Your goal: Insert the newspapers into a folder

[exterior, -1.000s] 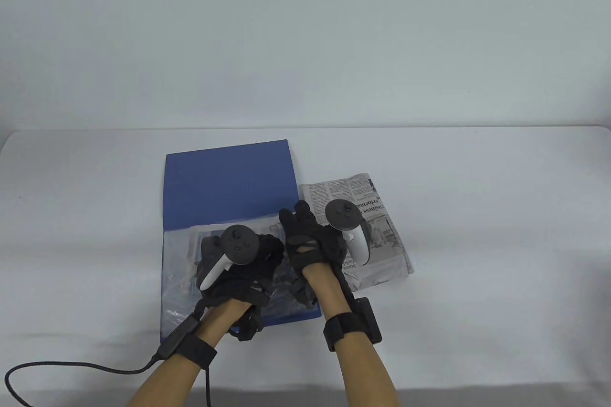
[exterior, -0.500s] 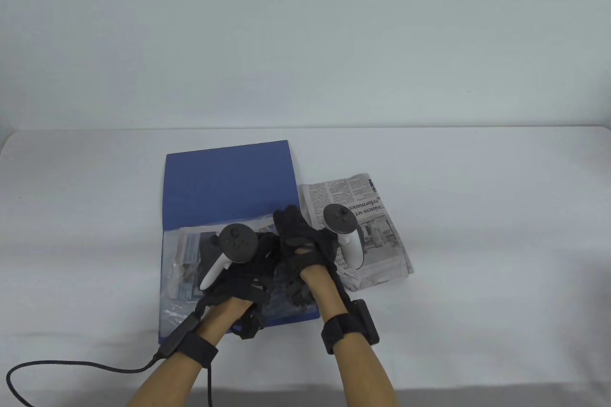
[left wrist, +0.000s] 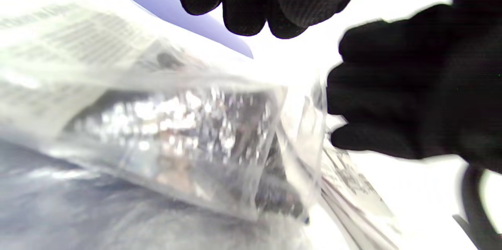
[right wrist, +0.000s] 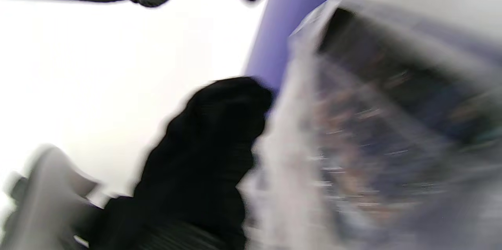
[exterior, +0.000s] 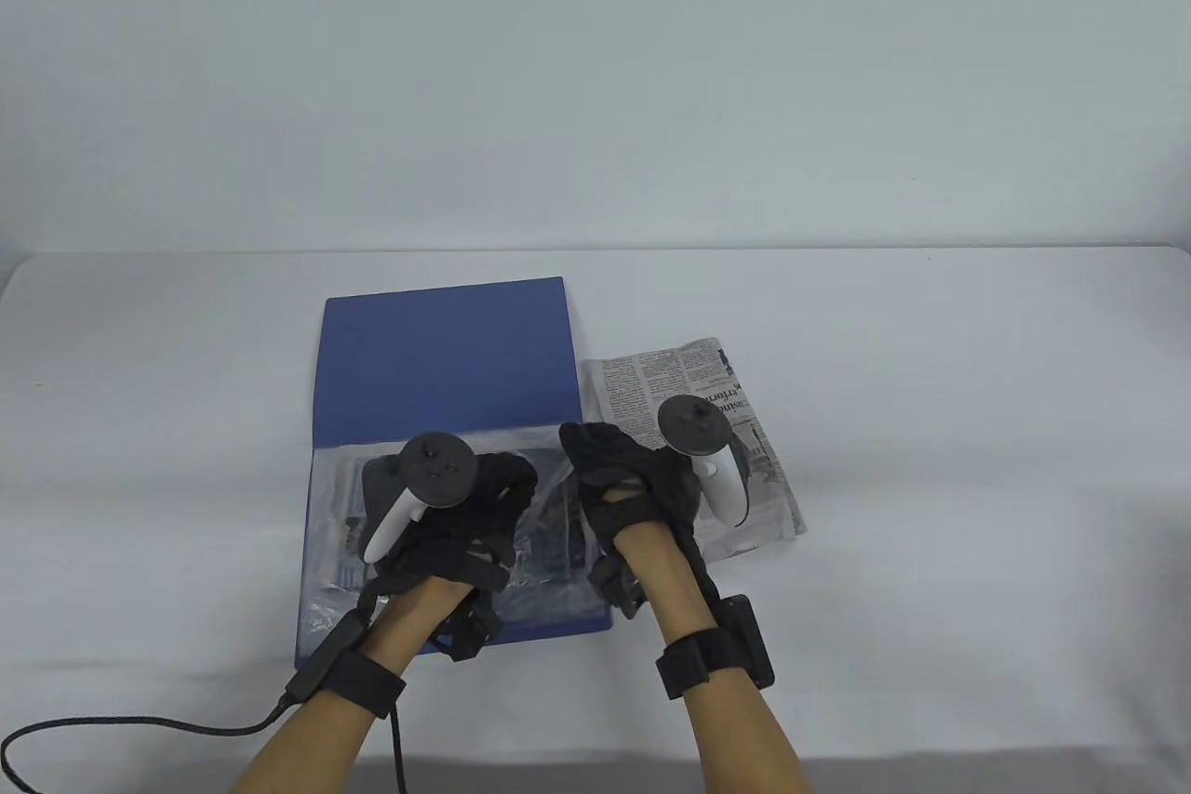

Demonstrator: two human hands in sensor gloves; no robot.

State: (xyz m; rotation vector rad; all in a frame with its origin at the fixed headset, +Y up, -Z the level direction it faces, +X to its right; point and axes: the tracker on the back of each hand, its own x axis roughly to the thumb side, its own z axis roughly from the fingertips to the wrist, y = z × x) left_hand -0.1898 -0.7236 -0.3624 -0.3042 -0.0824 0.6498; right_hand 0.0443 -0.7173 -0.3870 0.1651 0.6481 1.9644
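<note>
A blue folder [exterior: 447,356] lies open on the table, its clear plastic sleeve [exterior: 340,594] on the near half. A folded newspaper [exterior: 346,505] shows inside the sleeve [left wrist: 188,136]. My left hand [exterior: 465,496] hovers over the sleeve, its fingertips [left wrist: 251,10] hanging free and holding nothing. My right hand [exterior: 619,473] is curled at the sleeve's right edge [left wrist: 310,124] and seems to hold it up; its fist [left wrist: 392,85] shows in the left wrist view. A second folded newspaper [exterior: 689,375] lies on the table right of the folder, partly under my right hand. The right wrist view is blurred.
The table is covered with a white cloth [exterior: 977,422]. A black cable [exterior: 140,724] runs from my left wrist across the near left of the table. The front table edge [exterior: 930,752] is close to my forearms.
My left hand has moved left over the sleeve, and the newspaper inside lies further left. My right hand has drawn back to the right and curled. The folder has shifted slightly left.
</note>
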